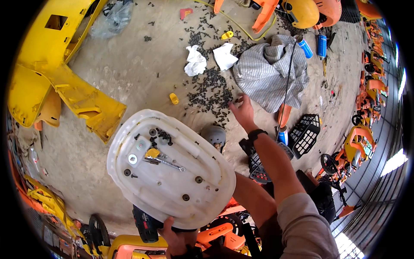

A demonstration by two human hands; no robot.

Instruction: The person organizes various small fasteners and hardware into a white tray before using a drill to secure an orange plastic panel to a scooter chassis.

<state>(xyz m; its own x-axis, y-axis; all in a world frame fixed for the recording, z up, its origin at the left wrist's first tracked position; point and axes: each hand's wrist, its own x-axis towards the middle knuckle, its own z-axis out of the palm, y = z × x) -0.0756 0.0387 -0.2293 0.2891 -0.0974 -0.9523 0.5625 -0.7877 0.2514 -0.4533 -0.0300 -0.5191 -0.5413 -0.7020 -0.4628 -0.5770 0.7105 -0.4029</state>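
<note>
The left hand [171, 236] holds the near rim of a white pan [164, 194], thumb on top; the pan lies over a leg [255, 196], its long axis running from far left to near right. On it, a wrench [172, 164] points its ring end rightward and slightly nearer. The right hand [242, 111], fingers half curled, is beside dark screws [211, 93]; whether it grips any I cannot tell

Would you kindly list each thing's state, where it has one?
White plastic tray: held, loaded
Wrench: lying on the tray
Dark screws: scattered on the floor
Gray woven sack: crumpled
Clear plastic bag: crumpled
White papers: creased
Left hand: holding the tray's near edge
Right hand: half-curled, near the screws
</note>
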